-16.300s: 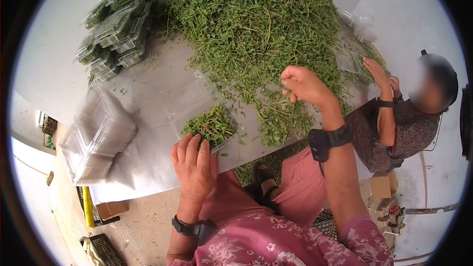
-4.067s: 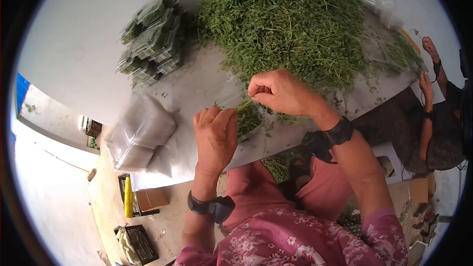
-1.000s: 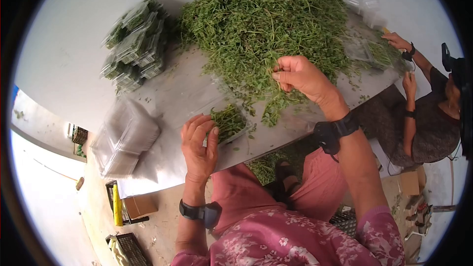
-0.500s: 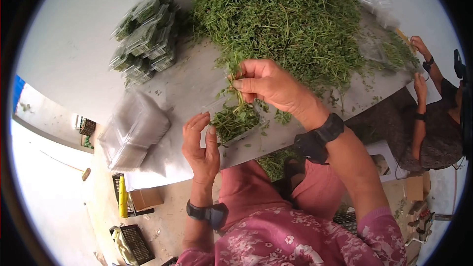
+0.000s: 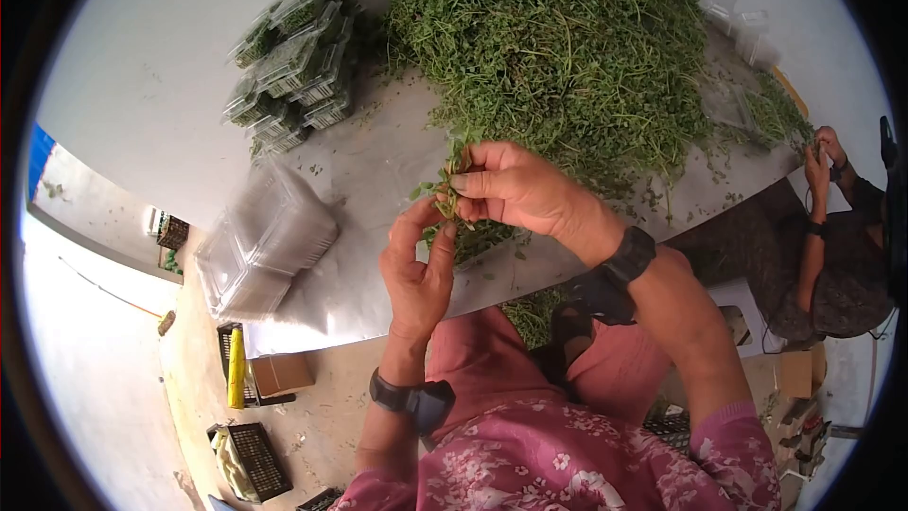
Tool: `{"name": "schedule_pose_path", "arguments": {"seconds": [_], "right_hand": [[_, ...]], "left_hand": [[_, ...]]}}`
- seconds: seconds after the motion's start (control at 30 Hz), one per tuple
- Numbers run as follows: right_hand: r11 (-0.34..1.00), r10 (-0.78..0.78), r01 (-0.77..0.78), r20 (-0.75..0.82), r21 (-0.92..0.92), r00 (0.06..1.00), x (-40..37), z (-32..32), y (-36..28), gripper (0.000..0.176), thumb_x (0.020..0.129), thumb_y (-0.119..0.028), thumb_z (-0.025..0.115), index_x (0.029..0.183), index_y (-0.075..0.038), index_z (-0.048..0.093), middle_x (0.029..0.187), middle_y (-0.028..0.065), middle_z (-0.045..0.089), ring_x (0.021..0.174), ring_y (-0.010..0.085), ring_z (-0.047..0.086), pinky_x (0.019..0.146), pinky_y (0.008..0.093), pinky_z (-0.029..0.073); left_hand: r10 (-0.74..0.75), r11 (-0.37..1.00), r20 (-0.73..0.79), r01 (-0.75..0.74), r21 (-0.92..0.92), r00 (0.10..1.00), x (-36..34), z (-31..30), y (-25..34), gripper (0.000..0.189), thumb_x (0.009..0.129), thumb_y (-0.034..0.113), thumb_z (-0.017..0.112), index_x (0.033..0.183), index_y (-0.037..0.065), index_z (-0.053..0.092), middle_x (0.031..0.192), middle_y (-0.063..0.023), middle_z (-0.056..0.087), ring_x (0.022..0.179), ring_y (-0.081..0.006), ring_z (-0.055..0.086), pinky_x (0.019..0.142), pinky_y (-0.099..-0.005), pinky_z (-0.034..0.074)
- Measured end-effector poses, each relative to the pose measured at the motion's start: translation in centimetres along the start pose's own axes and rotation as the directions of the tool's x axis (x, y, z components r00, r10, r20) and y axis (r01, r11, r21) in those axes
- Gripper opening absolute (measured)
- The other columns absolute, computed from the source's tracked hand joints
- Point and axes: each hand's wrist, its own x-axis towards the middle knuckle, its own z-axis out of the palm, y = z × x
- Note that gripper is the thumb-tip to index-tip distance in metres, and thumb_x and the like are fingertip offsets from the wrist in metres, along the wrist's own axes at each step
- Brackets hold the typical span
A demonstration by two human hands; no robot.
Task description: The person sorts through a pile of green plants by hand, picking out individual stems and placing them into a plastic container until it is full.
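Leafy green sprigs (image 5: 450, 180) stand upright between the fingers of my right hand (image 5: 530, 191), closed in a pinch around their stems. At the lower end of the same bunch, the thumb and fingertips of my left hand (image 5: 416, 270) close on the stem ends. Below and behind both hands lies a clear plastic box of greens (image 5: 484, 238), mostly hidden by my fingers. A large heap of loose greens (image 5: 558, 57) rises on the table just beyond my right hand.
Filled clear boxes (image 5: 293, 61) are stacked at the back left. Nested empty clear boxes (image 5: 270, 237) stand at the table's left edge. At the right, a co-worker's hands (image 5: 823, 159) are near another tray of greens (image 5: 777, 112). Black crates (image 5: 251, 464) sit on the floor.
My left hand has moved up and right from beside the box to the sprigs and closed on their stem ends. My right hand still holds them. The co-worker's hands have come together.
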Motion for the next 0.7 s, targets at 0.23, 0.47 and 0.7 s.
{"name": "schedule_pose_path", "arguments": {"seconds": [0.23,0.47,0.7], "right_hand": [[0.976,-0.033,0.020,-0.056,-0.217,0.998,0.0,-0.2,-0.3,0.013,0.098,-0.009,0.065,0.108,-0.001,0.063,0.094,0.0059,0.068,0.078,0.0128,0.066,0.073,0.0269,0.057],[0.950,-0.066,0.010,-0.168,-0.312,0.984,-0.3,1.0,-0.4,0.028,0.097,-0.009,0.067,0.122,0.000,0.058,0.097,0.0067,0.068,0.080,0.0128,0.067,0.071,0.0263,0.056],[0.968,-0.071,0.044,-0.100,-0.249,0.992,0.0,1.5,1.3,0.028,0.095,-0.008,0.069,0.122,-0.002,0.062,0.098,0.0035,0.069,0.081,0.0087,0.064,0.066,0.0227,0.050]], "left_hand": [[-0.085,0.994,-0.059,0.081,-0.077,0.995,0.0,-0.2,-1.0,0.018,0.097,0.002,0.064,0.115,0.000,0.065,0.106,-0.0100,0.073,0.100,-0.0177,0.067,0.092,-0.0309,0.050],[-0.019,1.000,-0.091,0.018,-0.015,0.996,0.0,-1.1,-0.7,0.029,0.097,0.009,0.066,0.124,0.000,0.061,0.109,-0.0110,0.073,0.104,-0.0204,0.066,0.095,-0.0332,0.050],[-0.037,0.998,0.008,0.037,-0.048,0.999,-0.1,-0.1,0.9,0.042,0.095,0.013,0.071,0.132,-0.002,0.059,0.106,-0.0132,0.070,0.102,-0.0212,0.065,0.094,-0.0332,0.049]]}}
